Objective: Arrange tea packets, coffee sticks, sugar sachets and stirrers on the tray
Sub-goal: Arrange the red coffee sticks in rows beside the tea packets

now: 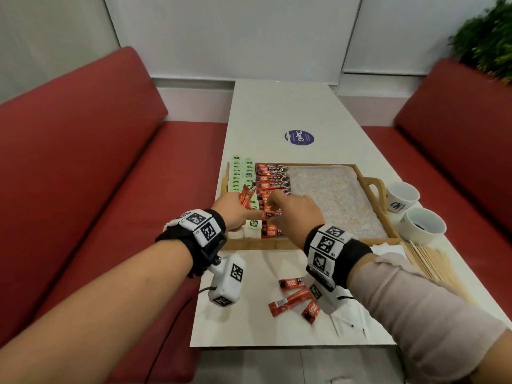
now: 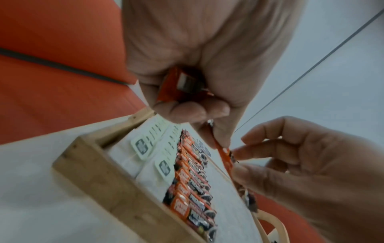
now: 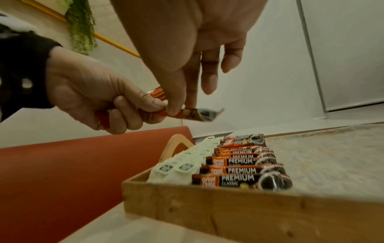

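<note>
Red benches flank a white worktop (image 1: 277, 112) carrying a wooden tray (image 1: 374, 187) at mid-frame. Left hand (image 1: 231, 210) clutches a bundle of coffee sticks (image 1: 246, 196); right hand (image 1: 295, 213) pinches one stick (image 3: 187, 113) above the tray's filled rows (image 1: 273, 178).

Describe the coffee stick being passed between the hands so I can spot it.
Start at the wooden tray, then its row of coffee sticks. Above them, the left hand and right hand pinch one stick, the only one in the air.
</note>
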The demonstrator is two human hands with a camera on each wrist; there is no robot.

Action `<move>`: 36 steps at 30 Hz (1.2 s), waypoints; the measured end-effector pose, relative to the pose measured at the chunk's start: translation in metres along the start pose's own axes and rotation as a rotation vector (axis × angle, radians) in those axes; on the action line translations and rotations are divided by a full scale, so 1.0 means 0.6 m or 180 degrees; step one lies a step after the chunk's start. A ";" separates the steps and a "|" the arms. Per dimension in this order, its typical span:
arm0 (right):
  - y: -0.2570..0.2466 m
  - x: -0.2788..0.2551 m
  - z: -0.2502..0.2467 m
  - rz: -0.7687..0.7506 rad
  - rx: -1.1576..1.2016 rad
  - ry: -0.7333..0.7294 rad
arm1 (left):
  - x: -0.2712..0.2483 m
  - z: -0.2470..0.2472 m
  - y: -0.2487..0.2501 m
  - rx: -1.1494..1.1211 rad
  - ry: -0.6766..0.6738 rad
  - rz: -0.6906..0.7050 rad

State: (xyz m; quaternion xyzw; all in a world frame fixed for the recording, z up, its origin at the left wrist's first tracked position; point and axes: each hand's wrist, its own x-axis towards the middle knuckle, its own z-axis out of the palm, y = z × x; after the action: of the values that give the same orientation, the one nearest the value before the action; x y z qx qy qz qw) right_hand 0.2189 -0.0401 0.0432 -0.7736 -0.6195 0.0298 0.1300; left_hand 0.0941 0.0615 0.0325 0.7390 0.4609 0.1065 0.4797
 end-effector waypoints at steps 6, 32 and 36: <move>0.031 0.038 -0.005 0.0741 0.0692 -0.0299 | 0.019 -0.026 0.007 -0.0027 0.0302 0.0445; 0.158 0.207 0.030 0.1272 0.0751 -0.0557 | 0.187 -0.037 0.050 0.0704 0.0273 0.0288; 0.157 0.223 0.048 0.1211 0.0770 -0.0670 | 0.201 -0.032 0.057 0.0659 0.0259 0.0194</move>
State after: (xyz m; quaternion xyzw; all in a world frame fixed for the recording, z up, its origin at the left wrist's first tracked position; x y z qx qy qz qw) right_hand 0.3332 0.0749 0.0086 -0.8478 -0.4647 0.2080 0.1485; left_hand 0.1687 0.1637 0.0356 0.7934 0.4658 0.1028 0.3782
